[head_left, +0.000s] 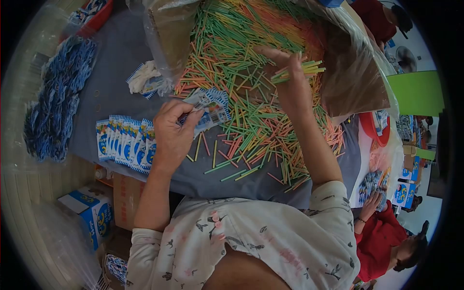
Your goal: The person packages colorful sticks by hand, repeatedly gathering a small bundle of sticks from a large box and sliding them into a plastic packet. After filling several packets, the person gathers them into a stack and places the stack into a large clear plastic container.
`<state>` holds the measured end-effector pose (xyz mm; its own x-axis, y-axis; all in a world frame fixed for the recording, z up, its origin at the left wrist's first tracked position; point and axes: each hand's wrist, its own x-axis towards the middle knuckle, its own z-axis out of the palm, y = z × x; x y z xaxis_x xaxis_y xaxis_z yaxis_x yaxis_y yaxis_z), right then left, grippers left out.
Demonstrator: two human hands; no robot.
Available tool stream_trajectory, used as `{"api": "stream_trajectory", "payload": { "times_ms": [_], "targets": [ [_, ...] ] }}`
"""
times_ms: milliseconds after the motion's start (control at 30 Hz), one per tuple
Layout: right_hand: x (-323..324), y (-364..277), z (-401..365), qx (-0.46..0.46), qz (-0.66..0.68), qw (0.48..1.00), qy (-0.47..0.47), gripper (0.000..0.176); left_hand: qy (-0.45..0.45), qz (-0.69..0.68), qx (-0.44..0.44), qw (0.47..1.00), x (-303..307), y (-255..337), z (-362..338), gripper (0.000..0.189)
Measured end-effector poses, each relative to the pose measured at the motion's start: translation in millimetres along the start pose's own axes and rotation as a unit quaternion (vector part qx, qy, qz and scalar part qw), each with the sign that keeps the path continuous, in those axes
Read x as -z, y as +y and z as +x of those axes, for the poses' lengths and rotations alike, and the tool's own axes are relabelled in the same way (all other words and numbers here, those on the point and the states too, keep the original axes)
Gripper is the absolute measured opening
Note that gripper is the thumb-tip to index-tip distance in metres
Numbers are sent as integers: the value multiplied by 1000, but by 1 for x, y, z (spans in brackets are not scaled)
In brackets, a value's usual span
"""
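My left hand (176,123) is closed on a blue and white packet (212,116), held over the grey cloth beside the heap of sticks. My right hand (292,79) is raised over the large heap of green, orange and yellow sticks (251,116). Several yellow-green sticks (311,69) lie gripped between its thumb and palm, their ends poking out to the right. A row of filled blue and white packets (126,140) lies left of my left hand. Above it, white gloves or cloth (144,76) rest on another packet.
Long bundles of blue packets (60,96) lie at the far left, near a red basin (96,19). Plastic-lined cardboard (355,72) borders the heap. A person in red (382,237) works at the right by another red basin (382,128). A blue box (94,212) stands below left.
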<state>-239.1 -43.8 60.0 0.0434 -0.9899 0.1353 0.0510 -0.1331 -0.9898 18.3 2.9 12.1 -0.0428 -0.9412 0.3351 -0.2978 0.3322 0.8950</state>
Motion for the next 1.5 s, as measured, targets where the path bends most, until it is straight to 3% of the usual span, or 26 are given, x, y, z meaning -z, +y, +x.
{"api": "stream_trajectory", "payload": {
  "times_ms": [33,233,367,467,533,667,733,833,967,1033,1167,1233,1367,1433,1500],
  "targets": [
    [-5,-1,-2,22,95,995,-33,66,-1,-31,2,1000,-1,3,3,12],
    [-39,-14,-11,151,61,980,-115,69,-18,-183,-22,983,-26,22,12,12],
    [-36,-13,-15,158,-36,977,-135,69,-42,-188,-53,980,-36,21,14,15],
    [-27,-18,-19,77,-37,990,-111,70,-73,-133,-76,986,-39,19,15,17],
    [-23,-32,-19,68,110,985,-114,71,-85,-113,-65,988,-41,18,15,18],
    [-20,-27,-14,110,154,973,-135,72,-86,-147,-43,984,-46,15,15,18],
    [-28,-21,-17,95,-27,991,-91,72,-76,-216,-15,973,-49,15,15,18],
    [-32,-11,-18,26,-32,998,-57,72,-67,-211,-23,975,-52,17,13,18],
    [-31,-6,-17,20,-28,996,-77,69,-72,-218,-19,973,-53,14,13,18],
    [-30,-5,-18,34,-59,987,-143,55,-54,-226,-30,972,-56,11,13,16],
    [-35,-20,-19,43,-101,980,-167,63,-102,-288,53,951,-55,10,13,18],
    [-42,-29,-19,101,-6,992,-76,62,-101,-371,105,917,-55,13,13,22],
    [-42,-25,-22,154,23,986,-65,56,-108,-397,113,904,-52,19,10,26],
    [-38,-13,-27,167,-109,961,-193,54,-116,-434,77,890,-53,23,1,25],
    [-42,-9,-31,145,-122,956,-225,57,-124,-406,59,904,-47,23,-11,24]
  ]
}}
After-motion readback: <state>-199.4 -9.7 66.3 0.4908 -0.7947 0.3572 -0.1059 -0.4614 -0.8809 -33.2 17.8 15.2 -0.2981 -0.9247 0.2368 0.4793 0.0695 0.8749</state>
